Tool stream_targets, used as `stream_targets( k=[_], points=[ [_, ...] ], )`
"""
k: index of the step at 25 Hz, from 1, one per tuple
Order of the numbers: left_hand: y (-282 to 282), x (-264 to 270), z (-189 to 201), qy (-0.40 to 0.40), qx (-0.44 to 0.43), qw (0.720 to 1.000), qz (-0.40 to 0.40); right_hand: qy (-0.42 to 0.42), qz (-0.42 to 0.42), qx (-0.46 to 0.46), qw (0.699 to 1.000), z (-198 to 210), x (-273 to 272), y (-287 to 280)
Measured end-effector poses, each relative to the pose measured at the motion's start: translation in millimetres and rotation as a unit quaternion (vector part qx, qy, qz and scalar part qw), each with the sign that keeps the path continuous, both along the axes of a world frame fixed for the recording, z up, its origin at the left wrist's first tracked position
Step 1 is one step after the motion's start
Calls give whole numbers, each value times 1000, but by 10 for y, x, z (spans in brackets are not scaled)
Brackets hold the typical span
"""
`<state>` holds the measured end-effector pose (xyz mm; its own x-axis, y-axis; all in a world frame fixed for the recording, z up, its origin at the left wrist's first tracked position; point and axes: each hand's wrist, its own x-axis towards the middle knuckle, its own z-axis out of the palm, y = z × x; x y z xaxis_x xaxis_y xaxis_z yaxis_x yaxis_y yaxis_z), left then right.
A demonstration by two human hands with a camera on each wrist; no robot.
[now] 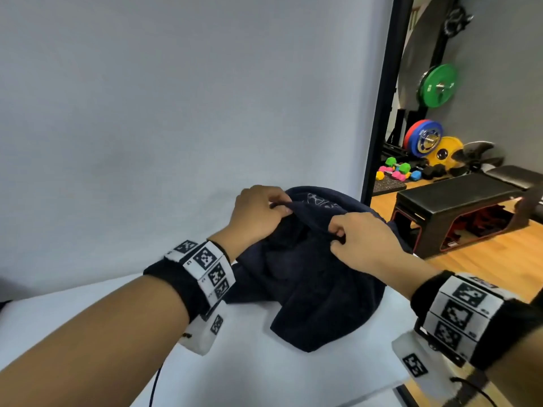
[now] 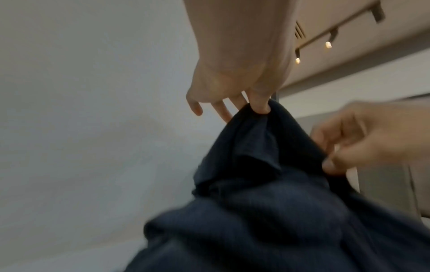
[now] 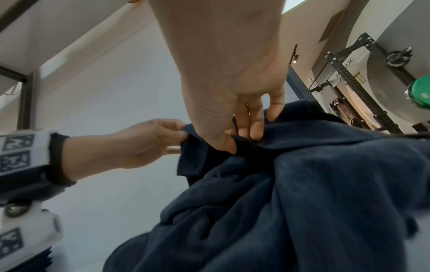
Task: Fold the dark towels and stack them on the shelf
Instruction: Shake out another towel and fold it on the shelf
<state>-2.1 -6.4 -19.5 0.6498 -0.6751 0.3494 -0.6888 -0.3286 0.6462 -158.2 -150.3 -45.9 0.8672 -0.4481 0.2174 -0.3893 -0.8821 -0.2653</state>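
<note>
Dark navy terry towel (image 1: pixel 311 277): bunched on white bench (image 1: pixel 88 312), top edge lifted. Left hand (image 1: pixel 255 218) grip: pinching that edge. Right hand (image 1: pixel 364 245) grip: pinching same edge, just beside.

left hand (image 2: pixel 235 77) pinching dark towel (image 2: pixel 267 202) edge

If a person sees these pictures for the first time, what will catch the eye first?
First, the two hands, left hand and right hand, pinching one edge of a crumpled dark towel lifted off the white table. Next, the bright gym gear at the far right: a green weight plate on the wall and small coloured dumbbells on the floor.
</note>
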Motion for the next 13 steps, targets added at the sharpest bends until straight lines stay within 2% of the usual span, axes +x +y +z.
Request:
stream_targets(
  k=[2, 6, 8, 10, 11, 13],
  points=[
    [129, 51, 383, 64, -110, 992, 5, -37, -6, -18, 999, 166, 72, -63],
    [548, 163, 1084, 63, -254, 963, 62, -161, -34, 22, 986, 770, 292, -101],
    [751, 200, 1262, 90, -276, 954, 72, -210, 25, 101, 972, 1038, 414, 67],
    [961, 189, 1348, 86, -267, 957, 70, -184, 137, 184, 956, 1214, 548, 515],
    [1060, 173, 1378, 76, -266, 959, 69, -159, 177, 193, 952, 1255, 646, 756],
    [1279, 138, 1430, 50, -262, 961, 75, -159, 217, 156, 950, 1233, 886, 1154]
  ],
)
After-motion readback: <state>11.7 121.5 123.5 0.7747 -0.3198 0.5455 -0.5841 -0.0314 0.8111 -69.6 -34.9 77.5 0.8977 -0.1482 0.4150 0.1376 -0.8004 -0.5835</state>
